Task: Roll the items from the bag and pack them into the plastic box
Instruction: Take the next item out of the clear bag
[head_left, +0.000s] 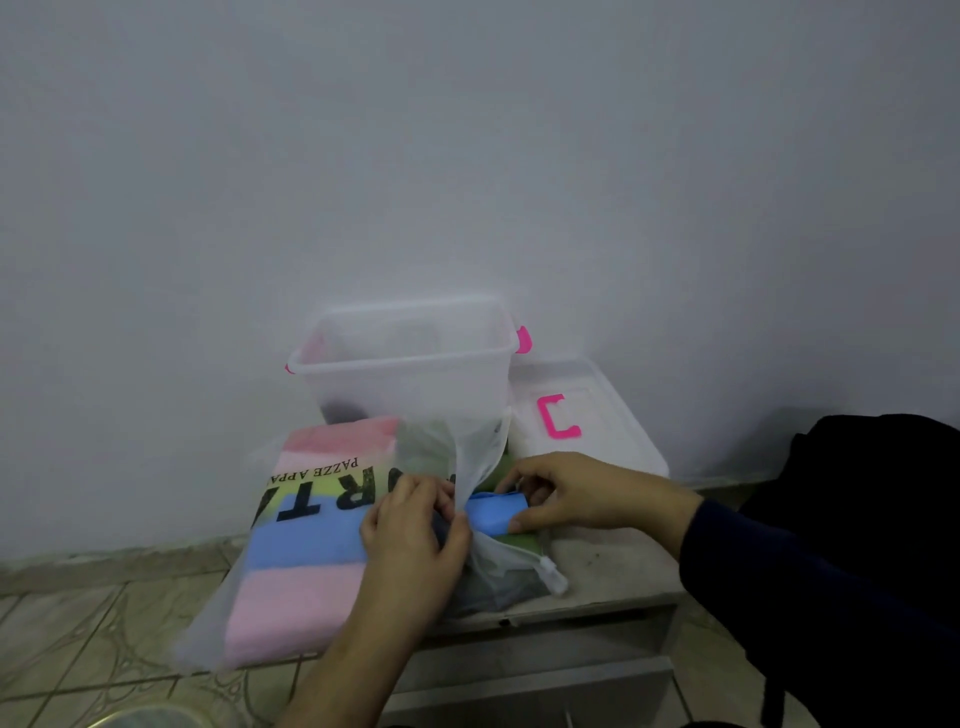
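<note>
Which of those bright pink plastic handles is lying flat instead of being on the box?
The squared pink handle on the white lid, right of the clear plastic box; the other two pink handles sit at the box's rim ends.

2 hands (415, 540) (566, 491), 1 bag (311, 530), 1 box (410, 364) (1 lid (587, 410))

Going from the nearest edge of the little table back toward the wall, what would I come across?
Left hand holding the bag open → striped zip bag, with the right hand on a blue item → clear plastic box with pink latches, its lid lying beside it → the wall.
</note>
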